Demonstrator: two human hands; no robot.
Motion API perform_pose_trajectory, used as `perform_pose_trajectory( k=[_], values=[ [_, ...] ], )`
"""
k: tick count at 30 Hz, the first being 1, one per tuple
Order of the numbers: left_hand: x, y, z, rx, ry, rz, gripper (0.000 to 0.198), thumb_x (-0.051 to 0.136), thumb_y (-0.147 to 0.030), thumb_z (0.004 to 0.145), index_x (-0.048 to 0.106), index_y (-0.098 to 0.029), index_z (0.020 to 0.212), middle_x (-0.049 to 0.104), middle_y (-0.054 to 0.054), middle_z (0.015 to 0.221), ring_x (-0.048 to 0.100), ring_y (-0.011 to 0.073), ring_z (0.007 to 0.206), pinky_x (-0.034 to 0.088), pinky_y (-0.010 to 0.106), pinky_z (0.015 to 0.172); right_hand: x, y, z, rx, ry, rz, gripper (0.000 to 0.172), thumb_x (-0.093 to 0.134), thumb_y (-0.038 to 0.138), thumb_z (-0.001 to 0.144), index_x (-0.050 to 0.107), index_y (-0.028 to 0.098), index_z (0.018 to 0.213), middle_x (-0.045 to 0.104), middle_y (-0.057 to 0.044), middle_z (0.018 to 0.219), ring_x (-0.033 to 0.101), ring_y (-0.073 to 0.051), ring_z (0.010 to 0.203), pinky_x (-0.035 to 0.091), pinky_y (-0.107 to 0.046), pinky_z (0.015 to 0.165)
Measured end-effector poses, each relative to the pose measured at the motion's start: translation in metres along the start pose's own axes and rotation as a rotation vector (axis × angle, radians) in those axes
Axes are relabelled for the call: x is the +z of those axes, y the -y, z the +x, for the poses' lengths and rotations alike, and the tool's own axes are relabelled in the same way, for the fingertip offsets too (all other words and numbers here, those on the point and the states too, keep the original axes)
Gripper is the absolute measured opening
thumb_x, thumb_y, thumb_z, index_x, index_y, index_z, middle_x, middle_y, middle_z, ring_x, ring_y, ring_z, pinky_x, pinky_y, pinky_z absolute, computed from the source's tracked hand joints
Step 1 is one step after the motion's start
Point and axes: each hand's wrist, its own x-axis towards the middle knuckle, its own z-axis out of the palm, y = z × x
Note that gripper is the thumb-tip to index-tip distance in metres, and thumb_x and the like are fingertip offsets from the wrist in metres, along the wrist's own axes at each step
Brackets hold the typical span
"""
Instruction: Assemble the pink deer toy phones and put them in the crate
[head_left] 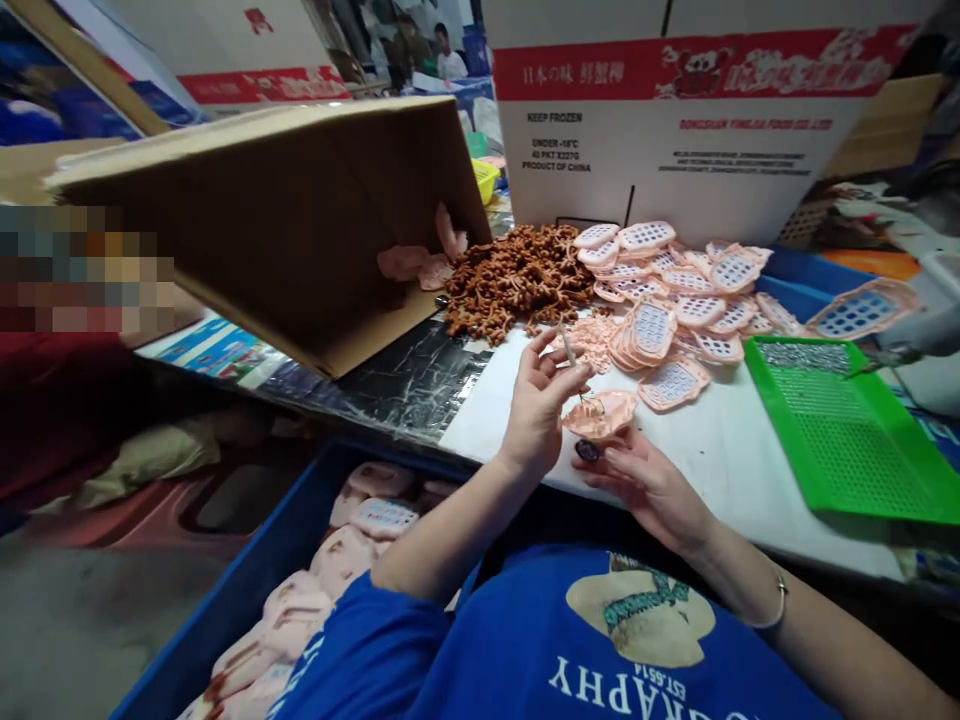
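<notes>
My left hand (538, 405) is raised over the white table's (720, 450) near edge, its fingers pinched on a thin metal pin (570, 350). It also touches a pink plastic shell (600, 415). My right hand (649, 485) lies just below the shell, fingers curled under it and holding it from the near side. A small dark part (587, 450) sits by my right fingertips. Beyond lies a pile of pink keypad pieces (675, 300) and a heap of small brown parts (517, 275).
A tipped cardboard box (285, 220) spills pink pieces at the left. A green mesh tray (847, 420) sits at the right. Another person's hand (911, 340) holds a pink piece (862, 310) there. A blue crate (247, 580) of pink shells stands below the table. A white carton (675, 130) stands behind.
</notes>
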Motion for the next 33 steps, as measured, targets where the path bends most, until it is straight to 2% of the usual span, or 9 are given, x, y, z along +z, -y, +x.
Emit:
perform_pose_trajectory(
  k=[6, 9, 11, 16, 19, 22, 25, 30, 33],
  values=[
    [0.008, 0.036, -0.023, -0.023, -0.015, -0.041, 0.07, 0.083, -0.028, 0.07, 0.045, -0.035, 0.129, 0.059, 0.001, 0.116, 0.064, 0.0134, 0.096, 0.05, 0.029, 0.09, -0.045, 0.01, -0.027, -0.055, -0.225, -0.028, 0.05, 0.081, 0.039, 0.075, 0.059, 0.02, 0.116, 0.074, -0.006, 0.099, 0.07, -0.013, 0.077, 0.057, -0.026, 0.071],
    [0.006, 0.044, -0.028, -0.066, 0.042, -0.022, 0.077, 0.085, -0.027, 0.069, 0.043, -0.036, 0.132, 0.058, 0.0, 0.113, 0.064, 0.0132, 0.095, 0.051, 0.029, 0.09, -0.07, 0.018, -0.04, -0.234, -0.395, -0.294, 0.042, 0.081, 0.041, 0.074, 0.064, 0.019, 0.106, 0.072, -0.002, 0.084, 0.067, -0.013, 0.073, 0.057, -0.029, 0.074],
    [0.005, 0.05, -0.03, -0.1, 0.075, -0.004, 0.079, 0.086, -0.028, 0.069, 0.041, -0.037, 0.133, 0.057, -0.001, 0.111, 0.064, 0.0133, 0.096, 0.052, 0.03, 0.091, -0.082, 0.02, -0.047, -0.365, -0.464, -0.577, 0.032, 0.073, 0.043, 0.082, 0.067, 0.019, 0.102, 0.072, -0.004, 0.088, 0.067, -0.015, 0.077, 0.057, -0.031, 0.075],
    [0.001, 0.058, -0.021, -0.17, 0.104, 0.031, 0.079, 0.084, -0.028, 0.07, 0.039, -0.036, 0.134, 0.058, -0.002, 0.109, 0.065, 0.0129, 0.095, 0.052, 0.03, 0.089, -0.08, 0.009, -0.047, -0.636, -0.349, -1.345, 0.021, 0.058, 0.035, 0.095, 0.066, 0.018, 0.104, 0.071, -0.008, 0.095, 0.064, -0.017, 0.078, 0.053, -0.033, 0.073],
    [-0.004, 0.057, -0.008, -0.156, 0.194, 0.085, 0.081, 0.085, -0.026, 0.068, 0.039, -0.034, 0.134, 0.06, -0.002, 0.106, 0.064, 0.0125, 0.091, 0.052, 0.03, 0.087, -0.066, -0.002, -0.039, -0.772, -0.302, -1.607, 0.025, 0.059, 0.04, 0.095, 0.064, 0.016, 0.102, 0.071, -0.008, 0.088, 0.063, -0.02, 0.079, 0.047, -0.033, 0.072],
    [-0.008, 0.055, 0.002, -0.147, 0.281, 0.143, 0.083, 0.086, -0.025, 0.067, 0.04, -0.033, 0.136, 0.06, -0.002, 0.104, 0.063, 0.0127, 0.088, 0.053, 0.031, 0.086, -0.053, -0.011, -0.029, -0.778, -0.314, -1.735, 0.027, 0.064, 0.04, 0.092, 0.063, 0.015, 0.102, 0.069, -0.007, 0.084, 0.062, -0.02, 0.077, 0.043, -0.033, 0.07],
    [-0.011, 0.051, 0.001, -0.194, 0.276, 0.163, 0.081, 0.086, -0.026, 0.067, 0.041, -0.032, 0.135, 0.06, -0.001, 0.101, 0.064, 0.0133, 0.087, 0.054, 0.031, 0.083, -0.049, -0.013, -0.021, -0.715, -0.312, -1.777, 0.011, 0.063, 0.028, 0.092, 0.064, 0.017, 0.094, 0.065, -0.005, 0.083, 0.06, -0.02, 0.075, 0.042, -0.032, 0.069],
    [-0.013, 0.044, -0.028, -0.381, 0.185, 0.086, 0.072, 0.084, -0.029, 0.071, 0.044, -0.031, 0.13, 0.061, -0.001, 0.1, 0.067, 0.0151, 0.086, 0.056, 0.03, 0.079, -0.063, 0.007, -0.02, -0.788, -0.261, -1.719, 0.015, 0.054, 0.018, 0.095, 0.065, 0.017, 0.106, 0.065, -0.006, 0.089, 0.062, -0.018, 0.079, 0.048, -0.03, 0.072],
    [-0.012, 0.044, -0.043, -0.36, 0.156, 0.066, 0.073, 0.084, -0.027, 0.071, 0.043, -0.032, 0.132, 0.061, 0.0, 0.105, 0.067, 0.0157, 0.093, 0.056, 0.032, 0.085, -0.073, 0.022, -0.029, -0.927, -0.234, -1.778, 0.015, 0.051, 0.016, 0.096, 0.066, 0.015, 0.1, 0.065, -0.008, 0.087, 0.061, -0.018, 0.081, 0.049, -0.03, 0.072]
  ],
)
